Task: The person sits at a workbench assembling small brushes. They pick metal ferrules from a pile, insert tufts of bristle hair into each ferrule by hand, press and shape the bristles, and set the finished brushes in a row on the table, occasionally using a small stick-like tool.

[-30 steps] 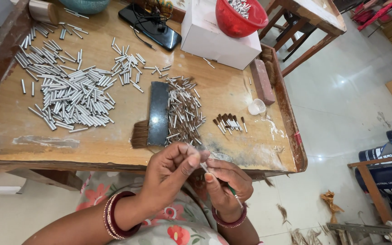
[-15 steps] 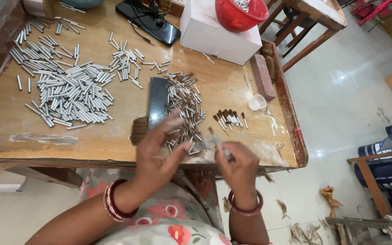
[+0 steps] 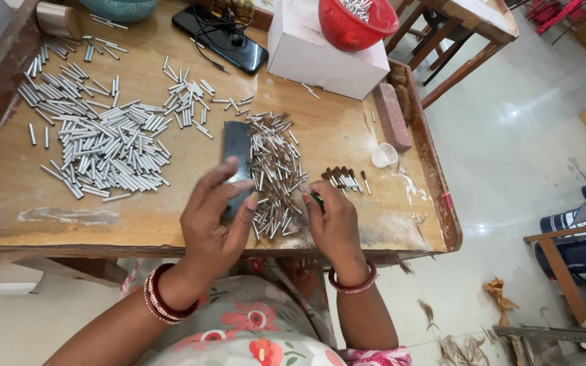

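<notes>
Over the worn wooden bench [image 3: 171, 224], the left hand [image 3: 215, 220] hovers with fingers spread and loose, gripping nothing, its fingertips at the dark rectangular block [image 3: 237, 159] and the small heap of short silver metal tubes [image 3: 272, 176] just beside it. The right hand [image 3: 334, 224] is curled at the heap's near edge, pinching a small green-tipped piece [image 3: 316, 198] between thumb and fingers. A larger spread of silver tubes [image 3: 96, 142] lies well apart on the left. A row of brown-tipped pieces [image 3: 340, 177] lies near the right hand.
</notes>
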